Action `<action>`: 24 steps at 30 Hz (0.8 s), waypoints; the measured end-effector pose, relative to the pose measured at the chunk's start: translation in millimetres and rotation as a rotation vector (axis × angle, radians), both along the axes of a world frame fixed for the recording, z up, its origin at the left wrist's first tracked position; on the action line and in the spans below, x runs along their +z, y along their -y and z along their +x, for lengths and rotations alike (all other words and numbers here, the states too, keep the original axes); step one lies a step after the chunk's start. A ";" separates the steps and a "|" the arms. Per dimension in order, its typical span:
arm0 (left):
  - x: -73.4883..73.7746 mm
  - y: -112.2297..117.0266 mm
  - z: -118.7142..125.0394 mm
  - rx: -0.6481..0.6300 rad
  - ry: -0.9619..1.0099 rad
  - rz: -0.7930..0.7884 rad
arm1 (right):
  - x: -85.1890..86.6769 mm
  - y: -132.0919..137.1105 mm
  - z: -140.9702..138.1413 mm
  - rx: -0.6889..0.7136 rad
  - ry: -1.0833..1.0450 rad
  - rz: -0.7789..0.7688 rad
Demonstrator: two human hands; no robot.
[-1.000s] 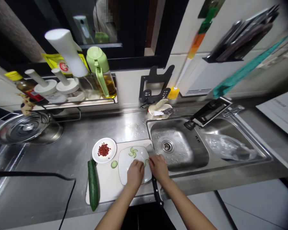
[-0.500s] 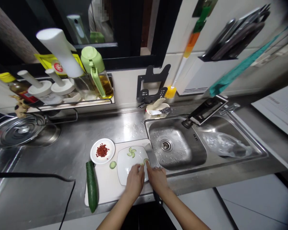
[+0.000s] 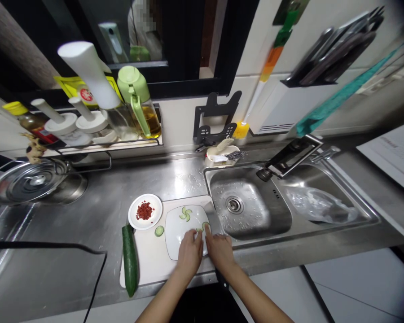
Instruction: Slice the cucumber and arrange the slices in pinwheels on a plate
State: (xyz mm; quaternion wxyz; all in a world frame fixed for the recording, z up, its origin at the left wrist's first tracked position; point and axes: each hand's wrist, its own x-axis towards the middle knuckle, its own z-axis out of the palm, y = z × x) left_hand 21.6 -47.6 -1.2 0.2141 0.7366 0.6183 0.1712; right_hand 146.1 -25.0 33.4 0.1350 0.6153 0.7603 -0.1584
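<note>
A white square plate [image 3: 175, 242] lies on a pale cutting board [image 3: 148, 269]. Thin cucumber slices [image 3: 186, 214] form a pinwheel near the plate's far edge. My left hand [image 3: 190, 252] and my right hand [image 3: 219, 252] meet over its near right part, fingers drawn in. At their fingertips are more cucumber slices [image 3: 205, 225], partly covered; the left touches one and the right presses on another. Left of the plate sit a cucumber end piece [image 3: 159, 231] and a long cucumber [image 3: 130, 262]. Below my right hand shows a black handle [image 3: 221, 279], mostly hidden.
A small white plate of chopped red bits [image 3: 145, 211] overlaps the board's far left corner. To the right is the steel sink [image 3: 252, 206], with a plastic bag [image 3: 323, 205] in its second basin. Bottles and seasoning jars [image 3: 94, 123] stand on a rack behind; a black cable [image 3: 54, 245] crosses the left side.
The whole view has shifted slightly. Both hands stay at the same part of the plate, with only a very small shift of the fingers at the cucumber slices.
</note>
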 end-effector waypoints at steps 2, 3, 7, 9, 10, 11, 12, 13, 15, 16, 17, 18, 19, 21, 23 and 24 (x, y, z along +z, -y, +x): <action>-2.2 0.3 0.3 0.002 -0.005 0.041 | 0.5 -0.1 -1.0 -0.002 0.011 -0.006; -3.4 0.4 0.4 0.001 -0.009 0.058 | 0.5 -0.1 -1.3 0.000 0.015 -0.011; -8.0 1.1 1.0 -0.005 -0.037 0.095 | -0.9 0.1 -2.3 0.002 0.022 -0.025; -9.0 1.5 2.1 -0.002 -0.030 0.107 | -1.1 0.1 -3.2 -0.002 0.022 -0.022; -8.8 1.7 2.6 0.002 -0.017 0.112 | -0.8 0.0 -3.7 -0.002 0.019 -0.020; -8.0 1.9 2.8 0.008 0.002 0.116 | 0.0 -0.2 -4.3 -0.003 0.016 -0.019; -6.7 2.0 2.3 0.015 0.027 0.119 | 1.2 -0.4 -4.7 -0.006 0.012 -0.017; -4.7 2.1 0.7 0.027 0.057 0.121 | 2.7 -0.6 -5.0 -0.009 0.006 -0.013; 0.8 2.0 -7.5 0.074 0.129 0.122 | 6.2 -0.9 -4.9 -0.019 -0.006 -0.008; 3.9 2.0 -14.8 0.110 0.165 0.121 | 7.9 -0.8 -4.4 -0.024 -0.012 -0.007; 6.9 2.1 -24.2 0.158 0.196 0.119 | 9.4 -0.4 -3.6 -0.029 -0.019 -0.006; 9.5 2.3 -35.6 0.215 0.214 0.113 | 10.6 0.4 -2.8 -0.033 -0.028 -0.005; 11.3 2.8 -48.5 0.281 0.218 0.107 | 11.3 1.6 -2.0 -0.036 -0.039 -0.004; 12.2 4.5 -76.1 0.432 0.176 0.092 | 11.1 5.5 -0.8 -0.034 -0.066 0.004; 9.9 6.5 -100.4 0.541 0.106 0.049 | 9.2 11.2 -1.2 -0.020 -0.103 0.018; 7.9 7.3 -109.5 0.570 0.065 0.020 | 7.8 14.6 -2.1 -0.012 -0.122 0.024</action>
